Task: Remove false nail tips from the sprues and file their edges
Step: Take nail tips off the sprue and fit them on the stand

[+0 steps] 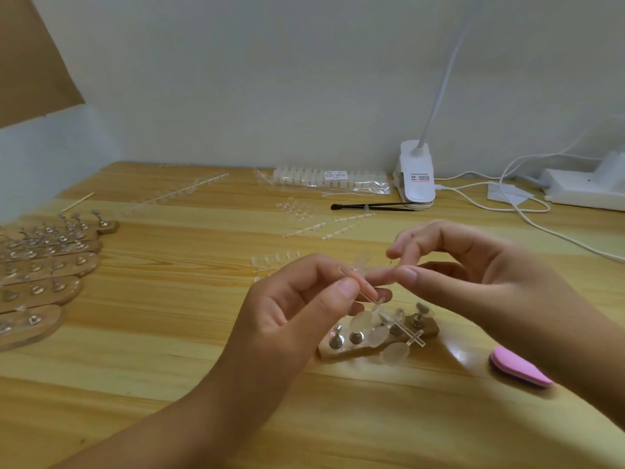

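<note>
My left hand [297, 299] pinches a clear plastic sprue [365, 292] between thumb and fingers; frosted nail tips [378, 335] hang from its lower end. My right hand [473, 269] meets it from the right, thumb and forefinger pinching at a nail tip on the sprue near its upper part. Below both hands a small wooden holder [341, 352] with metal pegs lies on the wooden table [169, 333]. A pink nail file [517, 367] lies at the right, under my right forearm.
Several wooden holders [44, 265] with mounted tips are fanned out at the left. Empty sprues [321, 225] and a bag of tips [331, 179] lie behind. A black brush [372, 206], a white clip lamp [416, 174], cables and a white box [588, 187] stand at the back right.
</note>
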`<state>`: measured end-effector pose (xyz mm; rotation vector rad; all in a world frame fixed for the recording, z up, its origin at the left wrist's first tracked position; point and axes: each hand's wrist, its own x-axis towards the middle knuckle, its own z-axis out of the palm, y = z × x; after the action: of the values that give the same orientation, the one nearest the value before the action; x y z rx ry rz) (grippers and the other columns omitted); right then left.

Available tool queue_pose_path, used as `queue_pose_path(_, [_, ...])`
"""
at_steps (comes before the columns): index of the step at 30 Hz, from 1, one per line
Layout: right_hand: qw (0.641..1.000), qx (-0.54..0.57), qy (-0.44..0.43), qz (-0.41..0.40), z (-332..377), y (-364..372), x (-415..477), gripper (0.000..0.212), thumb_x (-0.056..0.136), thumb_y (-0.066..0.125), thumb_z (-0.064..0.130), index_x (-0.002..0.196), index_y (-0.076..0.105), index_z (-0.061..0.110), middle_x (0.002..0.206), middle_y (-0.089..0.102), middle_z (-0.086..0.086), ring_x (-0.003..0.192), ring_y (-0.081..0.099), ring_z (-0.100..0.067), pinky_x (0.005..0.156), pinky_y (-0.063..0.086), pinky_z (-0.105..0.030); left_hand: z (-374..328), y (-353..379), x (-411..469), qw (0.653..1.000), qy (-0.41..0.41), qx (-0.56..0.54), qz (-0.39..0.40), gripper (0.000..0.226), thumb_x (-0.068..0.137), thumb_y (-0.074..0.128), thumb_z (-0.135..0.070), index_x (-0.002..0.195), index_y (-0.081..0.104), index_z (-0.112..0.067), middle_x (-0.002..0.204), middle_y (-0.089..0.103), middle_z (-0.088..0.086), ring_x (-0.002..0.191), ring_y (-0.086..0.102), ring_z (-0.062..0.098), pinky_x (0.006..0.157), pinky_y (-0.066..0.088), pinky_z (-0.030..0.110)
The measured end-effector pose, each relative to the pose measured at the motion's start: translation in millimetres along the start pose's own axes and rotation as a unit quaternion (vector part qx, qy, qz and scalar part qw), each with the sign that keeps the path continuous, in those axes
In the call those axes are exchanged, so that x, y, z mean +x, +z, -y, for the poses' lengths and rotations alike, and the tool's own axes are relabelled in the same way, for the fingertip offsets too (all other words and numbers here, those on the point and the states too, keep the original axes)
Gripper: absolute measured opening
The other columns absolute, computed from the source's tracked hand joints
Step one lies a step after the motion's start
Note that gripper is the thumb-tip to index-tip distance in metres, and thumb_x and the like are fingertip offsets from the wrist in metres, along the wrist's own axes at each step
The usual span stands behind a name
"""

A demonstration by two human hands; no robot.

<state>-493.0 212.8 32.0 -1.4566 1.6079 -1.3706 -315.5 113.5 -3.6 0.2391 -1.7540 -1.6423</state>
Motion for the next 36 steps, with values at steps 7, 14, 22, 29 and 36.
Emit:
queue_pose_path(7, [0.97, -0.161, -0.166, -0.069, -12.0, 2.5, 5.5, 0.02, 0.079, 0.067, 0.032, 0.094, 0.069, 0.019, 0.092, 0.067, 0.01, 0.097, 0.064, -0.018, 0.084, 0.053, -0.036, 2.2, -2.1, 4.1, 0.999, -0.027, -0.032, -0.005, 0.02, 0.088, 0.055, -0.028, 0.084, 0.073, -0.021, 0.112, 0.075, 0.007, 0.105, 0.071, 0.027, 0.092, 0.054, 0.031])
queue_pose_path(14, [0.936, -0.252, -0.235, -0.075, -14.6, 1.4, 7.6, 0.023, 0.082, 0.068, 0.028, 0.1, 0.074, 0.015, 0.099, 0.067, 0.008, 0.095, 0.065, -0.01, 0.085, 0.051, -0.023, 4.2, -3.1, 6.2, 0.996, -0.044, -0.064, -0.039, 0.02, 0.085, 0.058, -0.033, 0.081, 0.076, -0.024, 0.111, 0.075, 0.007, 0.105, 0.071, 0.028, 0.084, 0.054, 0.022])
queue_pose_path(22, [0.938, -0.245, -0.237, -0.068, -17.0, 2.9, 7.7, 0.019, 0.085, 0.075, 0.026, 0.101, 0.073, 0.015, 0.099, 0.067, 0.008, 0.097, 0.065, -0.009, 0.086, 0.048, -0.018, 4.4, -4.2, 6.6, 0.997, -0.037, -0.055, -0.031, 0.02, 0.088, 0.056, -0.03, 0.08, 0.074, -0.025, 0.11, 0.075, 0.008, 0.105, 0.071, 0.028, 0.084, 0.054, 0.022])
queue_pose_path(29, [0.94, -0.252, -0.23, -0.017, -21.8, 2.0, 3.2, 0.018, 0.083, 0.072, 0.025, 0.098, 0.074, 0.015, 0.099, 0.067, 0.007, 0.096, 0.065, -0.01, 0.083, 0.05, -0.026, 9.5, -17.0, 13.4, 0.973, -0.061, -0.084, -0.207, 0.022, 0.087, 0.061, -0.02, 0.069, 0.074, -0.018, 0.081, 0.071, 0.005, 0.074, 0.064, 0.01, 0.068, 0.054, 0.018])
queue_pose_path(36, [0.899, -0.35, -0.259, 0.049, -26.0, 13.1, -0.8, 0.024, 0.089, 0.059, 0.034, 0.099, 0.076, 0.02, 0.099, 0.066, 0.008, 0.09, 0.062, -0.012, 0.081, 0.049, -0.031, 14.9, -19.8, 16.8, 0.957, -0.081, -0.123, -0.251, 0.034, 0.093, 0.056, -0.018, 0.064, 0.074, -0.023, 0.065, 0.06, -0.005, 0.063, 0.063, 0.006, 0.061, 0.052, 0.016])
